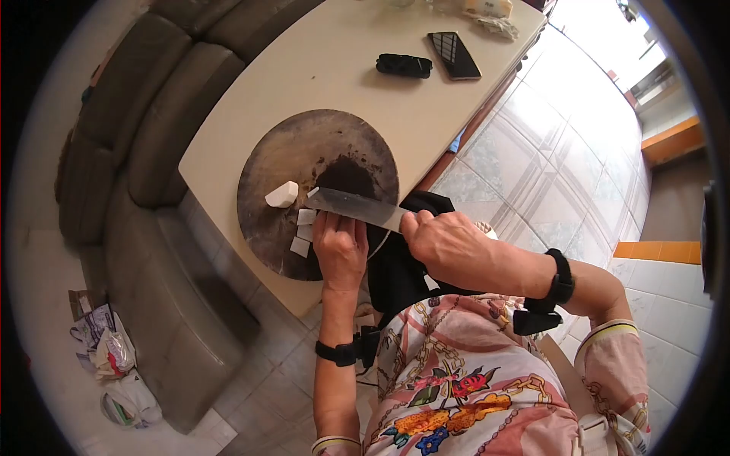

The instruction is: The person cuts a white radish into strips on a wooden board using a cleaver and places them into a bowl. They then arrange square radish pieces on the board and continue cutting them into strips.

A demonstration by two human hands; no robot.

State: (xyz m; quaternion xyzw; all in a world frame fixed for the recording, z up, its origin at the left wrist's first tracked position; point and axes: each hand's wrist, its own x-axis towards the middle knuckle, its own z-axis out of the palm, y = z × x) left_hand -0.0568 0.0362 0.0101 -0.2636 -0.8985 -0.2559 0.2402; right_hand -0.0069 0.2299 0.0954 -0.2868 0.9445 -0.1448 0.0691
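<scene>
My right hand (439,237) is wrapped round the handle of a broad knife (353,207), whose blade lies across the round dark cutting board (266,159). Just below the blade, my left hand (340,247) has its fingers bent and pressed together at the board's lower part; what lies under the fingertips is hidden. Flat white pieces (300,246) rest to the left of those fingers, and a small white sliver is by the blade's tip. A larger white chunk (282,194) sits apart on the board's left side.
The board stands on a cream table (319,68). Farther back are a black case (404,65) and a phone (454,55). A brown leather sofa (171,281) runs along the left, with bags (114,353) on the floor beyond it.
</scene>
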